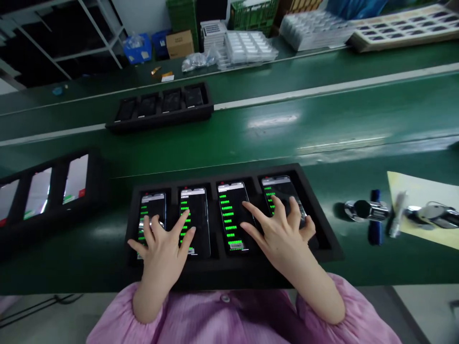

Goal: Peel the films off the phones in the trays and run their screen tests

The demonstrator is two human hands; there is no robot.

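A black foam tray (215, 268) lies in front of me on the green bench, with several smartphones set in its slots, their dark screens showing rows of green text. My left hand (163, 246) spreads its fingers over the leftmost phone (144, 210); its index finger and thumb reach onto the second phone (201, 220). My right hand (283, 234) has its index finger and thumb at the right edge of the third phone (231, 215). Its other fingers spread over the rightmost phone (276, 185) and partly hide it. Neither hand grasps anything.
Another black tray (95, 196) with lit phones is at left; a further tray (161, 114) with dark phones lies behind. At right are a shiny metal object (366, 210), a white marker-like stick (398, 215) and yellow paper (441, 188). Clear plastic trays (247, 48) line the back.
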